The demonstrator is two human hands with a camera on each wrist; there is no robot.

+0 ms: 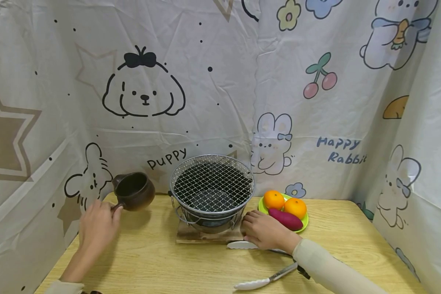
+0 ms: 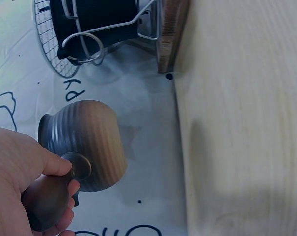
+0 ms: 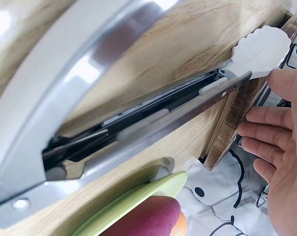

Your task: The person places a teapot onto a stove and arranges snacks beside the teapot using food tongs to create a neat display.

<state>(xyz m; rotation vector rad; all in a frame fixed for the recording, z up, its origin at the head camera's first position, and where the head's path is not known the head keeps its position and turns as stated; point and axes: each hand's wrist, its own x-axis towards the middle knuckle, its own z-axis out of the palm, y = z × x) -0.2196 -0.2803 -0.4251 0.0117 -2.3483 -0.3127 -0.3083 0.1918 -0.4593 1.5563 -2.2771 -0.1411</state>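
Observation:
My left hand grips the side handle of a dark brown clay teapot. The ribbed pot hangs above the back left of the table, its open top and spout showing in the head view. In the left wrist view, thumb and fingers wrap round the rounded handle. My right hand hovers by the right front corner of the wooden board, fingers loosely bent and holding nothing. Under the right forearm lie metal tongs with white scalloped tips, spread in a V on the table.
A round grill stove with a wire mesh stands on the board at the back centre. To its right, a green plate holds two oranges and a purple sweet potato. A printed curtain surrounds the wooden table.

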